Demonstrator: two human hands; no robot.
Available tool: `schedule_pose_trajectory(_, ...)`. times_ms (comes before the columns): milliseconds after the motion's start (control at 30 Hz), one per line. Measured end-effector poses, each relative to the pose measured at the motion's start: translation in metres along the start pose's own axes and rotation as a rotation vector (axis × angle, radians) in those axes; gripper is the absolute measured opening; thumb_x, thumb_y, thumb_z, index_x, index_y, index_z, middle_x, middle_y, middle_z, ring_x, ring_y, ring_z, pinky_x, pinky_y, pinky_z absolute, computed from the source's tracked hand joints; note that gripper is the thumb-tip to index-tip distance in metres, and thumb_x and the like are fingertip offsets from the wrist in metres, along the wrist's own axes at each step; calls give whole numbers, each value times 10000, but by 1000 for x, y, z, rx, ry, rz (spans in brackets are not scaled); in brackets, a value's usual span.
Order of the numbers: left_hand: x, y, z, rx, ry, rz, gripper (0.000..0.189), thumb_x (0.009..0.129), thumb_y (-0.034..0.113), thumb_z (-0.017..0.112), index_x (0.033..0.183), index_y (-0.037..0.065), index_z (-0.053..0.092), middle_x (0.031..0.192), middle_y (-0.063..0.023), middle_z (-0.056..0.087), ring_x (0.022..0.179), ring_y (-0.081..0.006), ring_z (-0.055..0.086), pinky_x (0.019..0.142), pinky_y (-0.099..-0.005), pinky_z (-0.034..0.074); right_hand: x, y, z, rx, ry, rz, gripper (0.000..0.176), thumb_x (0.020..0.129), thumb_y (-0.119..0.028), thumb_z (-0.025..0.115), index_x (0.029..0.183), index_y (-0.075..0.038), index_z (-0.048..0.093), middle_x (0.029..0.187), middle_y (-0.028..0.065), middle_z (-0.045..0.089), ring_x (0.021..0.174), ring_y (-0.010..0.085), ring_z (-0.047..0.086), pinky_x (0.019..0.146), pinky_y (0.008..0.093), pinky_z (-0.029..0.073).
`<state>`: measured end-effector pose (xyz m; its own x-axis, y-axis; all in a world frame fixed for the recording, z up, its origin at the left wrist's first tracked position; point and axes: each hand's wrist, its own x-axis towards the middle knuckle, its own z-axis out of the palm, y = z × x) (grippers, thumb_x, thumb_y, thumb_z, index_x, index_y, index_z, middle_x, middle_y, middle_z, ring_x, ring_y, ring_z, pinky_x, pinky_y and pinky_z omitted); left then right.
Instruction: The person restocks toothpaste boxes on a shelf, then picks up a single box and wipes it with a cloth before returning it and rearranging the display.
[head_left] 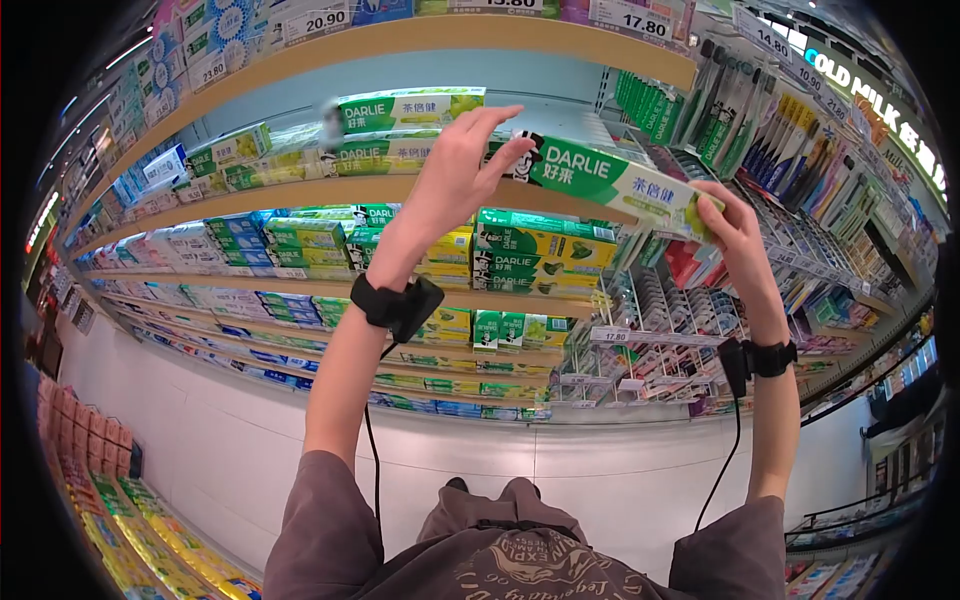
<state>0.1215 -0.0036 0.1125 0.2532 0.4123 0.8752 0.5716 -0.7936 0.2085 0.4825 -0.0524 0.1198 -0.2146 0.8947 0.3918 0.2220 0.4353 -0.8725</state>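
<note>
A green and white DARLIE toothpaste box (600,178) is held out in front of the upper shelf, its right end tilted lower. My right hand (738,232) is closed around that right end, fingers over the top edge. At the other end, my left hand (455,172) has its fingers stretched out and apart, with the thumb tip right at the box's left end. Behind the left hand, two matching toothpaste boxes (385,113) lie stacked on the shelf. Both wrists wear black straps with cables.
A wooden shelf edge (430,38) with price tags runs above my hands. Lower shelves hold rows of yellow-green toothpaste boxes (545,250). Toothbrush packs (715,130) hang on racks to the right. White floor tiles (440,450) lie below, with more stacked goods (150,530) at lower left.
</note>
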Motion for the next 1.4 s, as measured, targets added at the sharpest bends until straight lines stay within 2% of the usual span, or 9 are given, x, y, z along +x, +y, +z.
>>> schedule_pose_trajectory(100, 24, -9, -2, -87, -177, -56, 568, 918, 370, 743, 1345, 35, 577, 1175, -166, 681, 1077, -297, 640, 937, -400, 495, 30, -8, -9, -32, 13, -50, 427, 1020, -357, 621, 1276, -14, 618, 1071, 63, 660, 958, 103, 642, 756, 287, 602)
schedule_pose_trajectory(233, 43, -26, 4, -66, -187, -56, 740, 794, 415, 849, 1356, 45, 539, 1140, -179, 678, 1013, -300, 622, 915, -413, 496, 60, -11, -6, -97, 57, -74, 467, 1022, -382, 612, 1298, -5, 603, 1058, 70, 645, 983, 126, 639, 812, 319, 615)
schedule_pose_trajectory(433, 41, -42, 9, 179, -78, 23, 696, 814, 422, 827, 1328, 37, 558, 1126, -193, 674, 1058, -318, 609, 922, -425, 494, 86, -4, 4, -93, 45, -98, 537, 1019, -442, 598, 1353, -23, 563, 1134, 103, 630, 1096, 169, 609, 862, 343, 612)
schedule_pose_trajectory(567, 33, -43, 14, 162, -16, 33, 683, 818, 428, 821, 1310, 27, 567, 1108, -186, 681, 1054, -319, 609, 921, -421, 494, 97, 8, 7, -103, 27, -134, 551, 1009, -462, 608, 1367, -46, 558, 1137, 103, 639, 1073, 169, 617, 845, 331, 584)
schedule_pose_trajectory(700, 31, -50, 17, 131, -38, -40, 607, 818, 362, 827, 1272, 33, 595, 1054, -167, 690, 955, -291, 622, 857, -404, 508, 105, 16, 1, -338, 7, -223, 526, 1000, -405, 637, 1373, -43, 559, 1119, 116, 673, 980, 157, 634, 841, 333, 517)
schedule_pose_trajectory(1033, 44, -41, 28, 55, 5, -114, 424, 859, 139, 769, 1236, 23, 616, 1004, -226, 690, 704, -325, 666, 682, -423, 508, 106, 17, 3, -519, 95, -279, 496, 951, -284, 710, 1361, -32, 589, 1140, 147, 709, 958, 197, 681, 837, 360, 544)
schedule_pose_trajectory(1267, 48, -54, 41, 73, 13, -174, 335, 885, 28, 687, 1217, 6, 642, 1065, -241, 688, 768, -354, 691, 735, -443, 524, 117, 24, 6, -651, 225, -293, 470, 933, -270, 736, 1333, -50, 624, 1020, 153, 730, 820, 196, 662, 733, 350, 526)
schedule_pose_trajectory(1333, 43, -56, 43, 159, 190, 55, 268, 901, -10, 640, 1165, 1, 678, 1123, -214, 682, 903, -348, 687, 780, -439, 532, 120, 26, 7, -641, 241, -243, 473, 930, -277, 741, 1334, -60, 626, 988, 148, 732, 779, 195, 649, 710, 354, 518)
schedule_pose_trajectory(1400, 40, -47, 37, 207, 164, 48, 245, 907, -6, 632, 1144, 5, 693, 1166, -193, 674, 993, -341, 666, 816, -434, 532, 124, 29, 8, -649, 246, -264, 475, 928, -284, 745, 1335, -68, 630, 933, 137, 731, 730, 187, 625, 690, 360, 510)
